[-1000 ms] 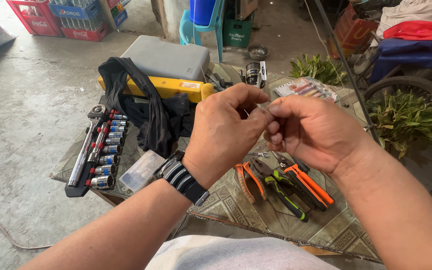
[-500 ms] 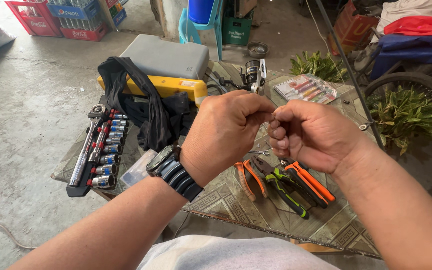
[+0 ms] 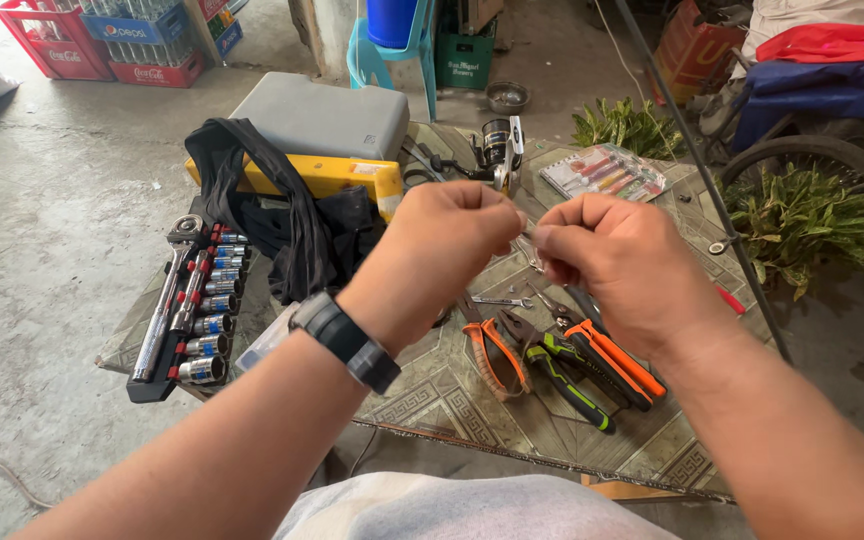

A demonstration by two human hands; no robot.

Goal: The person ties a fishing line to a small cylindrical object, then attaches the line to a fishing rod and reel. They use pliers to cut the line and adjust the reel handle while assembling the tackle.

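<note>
Whatever the pinched fingertips hold between them is too small to identify; the left hand (image 3: 447, 250) and right hand (image 3: 617, 265) are closed narrow, nearly touching, above pliers (image 3: 552, 355) on the counter (image 3: 452, 400).

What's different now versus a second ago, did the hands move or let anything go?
The left hand and right hand have drawn slightly apart; a second ago they were pressed together, fingertips meeting. Both keep a pinching grip on something too small to make out. The pliers, the socket set and the yellow case lie where they were.
</note>
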